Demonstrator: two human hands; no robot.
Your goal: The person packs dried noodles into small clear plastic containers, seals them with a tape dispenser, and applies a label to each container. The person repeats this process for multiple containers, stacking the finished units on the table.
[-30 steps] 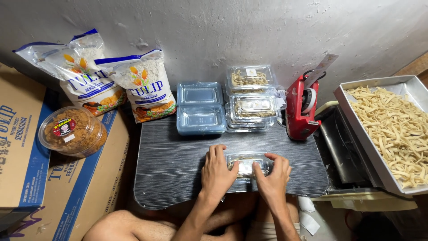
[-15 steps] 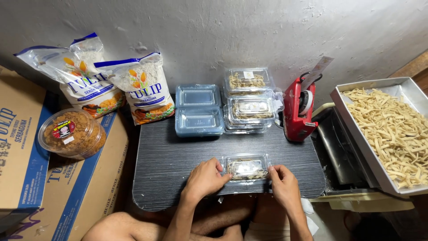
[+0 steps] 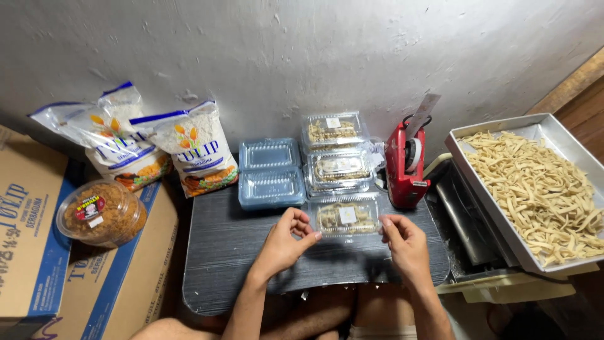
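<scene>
A small clear plastic clamshell box filled with pale fried strips is lifted above the dark table. My left hand pinches its left edge and my right hand pinches its right edge. Just behind it sits a stack of filled clear boxes, two rows deep. To their left lie empty clear boxes.
A red tape dispenser stands right of the stack. A metal tray of fried strips lies at the right. Two flour bags lean on the wall; a round tub rests on cardboard boxes at the left.
Both hands shifted from pressing on the box lid to gripping its ends, then lifted the box off the table and carried it toward the stack. The camera tilted up.
</scene>
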